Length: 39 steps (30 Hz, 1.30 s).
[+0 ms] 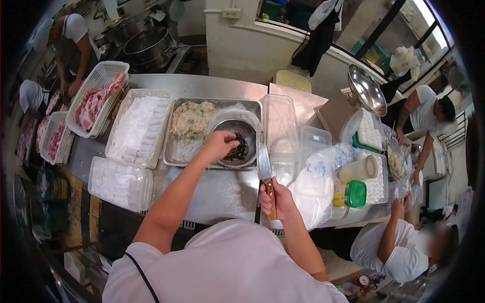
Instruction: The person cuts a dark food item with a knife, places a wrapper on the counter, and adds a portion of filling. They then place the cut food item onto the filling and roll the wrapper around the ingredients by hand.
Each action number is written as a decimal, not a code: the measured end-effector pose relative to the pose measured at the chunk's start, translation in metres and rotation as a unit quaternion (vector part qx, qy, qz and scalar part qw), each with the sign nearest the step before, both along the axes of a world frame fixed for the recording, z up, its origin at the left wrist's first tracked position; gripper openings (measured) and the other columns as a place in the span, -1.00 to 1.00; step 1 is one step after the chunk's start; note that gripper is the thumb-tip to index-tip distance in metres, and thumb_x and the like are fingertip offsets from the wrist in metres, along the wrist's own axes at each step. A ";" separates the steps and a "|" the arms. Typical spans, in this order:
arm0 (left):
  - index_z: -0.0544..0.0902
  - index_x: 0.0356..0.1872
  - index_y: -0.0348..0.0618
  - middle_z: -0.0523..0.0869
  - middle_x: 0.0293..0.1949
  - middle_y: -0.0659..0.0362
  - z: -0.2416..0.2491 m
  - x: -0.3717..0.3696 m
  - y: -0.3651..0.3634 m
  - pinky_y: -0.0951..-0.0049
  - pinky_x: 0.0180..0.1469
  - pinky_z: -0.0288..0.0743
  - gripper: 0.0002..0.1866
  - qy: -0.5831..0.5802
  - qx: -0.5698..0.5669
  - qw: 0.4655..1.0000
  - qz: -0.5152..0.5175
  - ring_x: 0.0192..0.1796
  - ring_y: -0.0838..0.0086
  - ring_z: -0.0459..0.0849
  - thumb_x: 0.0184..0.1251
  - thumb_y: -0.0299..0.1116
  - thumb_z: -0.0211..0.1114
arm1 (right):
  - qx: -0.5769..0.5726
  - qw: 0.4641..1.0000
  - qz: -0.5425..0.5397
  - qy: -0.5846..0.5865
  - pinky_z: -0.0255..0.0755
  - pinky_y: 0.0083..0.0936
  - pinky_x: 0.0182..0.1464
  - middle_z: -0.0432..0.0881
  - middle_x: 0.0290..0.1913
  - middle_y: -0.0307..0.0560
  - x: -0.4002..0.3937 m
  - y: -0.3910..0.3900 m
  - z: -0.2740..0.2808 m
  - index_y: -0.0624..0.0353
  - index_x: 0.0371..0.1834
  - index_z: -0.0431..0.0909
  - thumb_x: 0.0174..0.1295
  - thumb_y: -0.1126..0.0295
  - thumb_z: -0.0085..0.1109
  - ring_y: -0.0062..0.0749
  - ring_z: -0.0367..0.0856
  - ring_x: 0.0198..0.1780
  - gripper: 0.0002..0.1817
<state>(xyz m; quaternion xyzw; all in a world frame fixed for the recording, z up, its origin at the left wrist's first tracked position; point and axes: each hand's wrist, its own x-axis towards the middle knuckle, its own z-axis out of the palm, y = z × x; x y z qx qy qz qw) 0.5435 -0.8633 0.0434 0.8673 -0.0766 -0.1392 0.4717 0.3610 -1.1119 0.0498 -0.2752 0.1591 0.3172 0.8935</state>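
My left hand (223, 147) reaches into a round metal bowl (245, 127), its fingers bent over dark, wet pieces (240, 151); whether they grip any is hidden. The bowl stands in a metal tray (177, 164), beside a pale, green-flecked mixture (191, 119). To the right, my right hand (281, 201) is closed round the wooden handle of a wide-bladed knife (263, 159). Its blade points away from me, near the tray's right edge. A clear plastic container (280, 118) lies just beyond the blade.
White baskets of raw meat (97, 103) and containers of white pieces (121, 183) stand left. On the right are a green-lidded jar (356, 194), plastic bags and a metal basin (367, 90). People work at the left and right; a co-worker (394, 247) is at near right.
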 end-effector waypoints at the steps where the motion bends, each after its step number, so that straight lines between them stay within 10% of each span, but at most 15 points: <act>1: 0.77 0.14 -0.18 0.86 -0.05 0.07 0.007 0.002 -0.001 0.36 0.00 0.67 -0.64 -0.003 -0.020 0.999 0.029 -0.07 0.43 0.80 0.41 -0.26 0.47 | -0.048 0.999 -0.013 -0.001 0.38 -0.39 -0.55 0.52 -0.52 -0.18 0.000 0.002 0.008 0.18 -0.11 0.58 0.65 -0.16 -0.19 -0.39 0.43 -0.59 -0.41; 6: 0.15 0.62 -0.32 0.38 0.57 -0.04 -0.003 0.008 0.005 0.04 0.59 0.15 -0.01 0.283 -0.470 0.836 0.016 0.58 0.11 0.36 0.59 0.44 -0.25 | -0.372 0.925 -0.067 -0.031 0.32 -0.51 -0.61 0.52 -0.52 -0.22 0.006 0.024 0.026 0.21 -0.12 0.56 0.65 -0.03 -0.06 -0.54 0.41 -0.63 -0.52; 12: 0.23 0.57 -0.34 0.40 0.53 -0.13 0.000 -0.016 0.004 -0.01 0.55 0.25 0.07 0.374 -0.628 0.681 0.039 0.53 0.05 0.41 0.49 0.54 -0.23 | -0.417 0.903 -0.003 -0.098 0.30 -0.53 -0.62 0.51 -0.53 -0.22 0.016 0.051 0.028 0.27 -0.10 0.57 0.65 0.03 -0.03 -0.56 0.41 -0.65 -0.54; 21: 0.12 0.62 -0.34 0.37 0.52 -0.13 0.004 -0.039 0.011 -0.02 0.56 0.21 0.19 0.358 -0.640 0.677 0.062 0.51 0.06 0.38 0.39 0.64 -0.27 | -0.457 0.874 0.051 -0.159 0.32 -0.49 -0.62 0.53 -0.55 -0.18 0.035 0.074 0.028 0.30 -0.10 0.57 0.66 0.04 -0.08 -0.52 0.44 -0.68 -0.53; 30: -0.24 0.70 -0.27 -0.07 0.70 -0.18 0.000 -0.032 0.012 -0.21 0.63 -0.08 0.31 0.305 -0.679 0.663 0.077 0.68 -0.14 0.04 0.30 0.70 -0.19 | -0.509 0.841 0.076 -0.169 0.37 -0.46 -0.56 0.56 -0.55 -0.16 0.030 0.077 0.014 0.31 -0.12 0.61 0.64 0.03 -0.05 -0.49 0.48 -0.64 -0.51; 35: -0.10 0.68 -0.29 0.06 0.66 -0.18 0.015 -0.039 0.016 -0.16 0.59 0.05 0.26 0.332 -0.671 0.657 0.088 0.64 -0.12 0.14 0.32 0.69 -0.22 | -0.599 0.774 -0.012 -0.204 0.41 -0.42 -0.53 0.60 -0.54 -0.13 0.048 0.058 -0.008 0.32 -0.15 0.64 0.62 0.01 -0.03 -0.46 0.52 -0.61 -0.48; 39: -0.04 0.66 -0.34 0.15 0.64 -0.18 0.017 -0.041 0.021 -0.11 0.62 0.00 0.28 0.340 -0.694 0.634 0.005 0.64 -0.10 0.17 0.31 0.70 -0.26 | -0.525 0.828 0.033 -0.193 0.32 -0.55 -0.63 0.51 -0.56 -0.24 0.038 0.074 0.016 0.25 -0.13 0.58 0.63 -0.03 -0.03 -0.60 0.43 -0.65 -0.51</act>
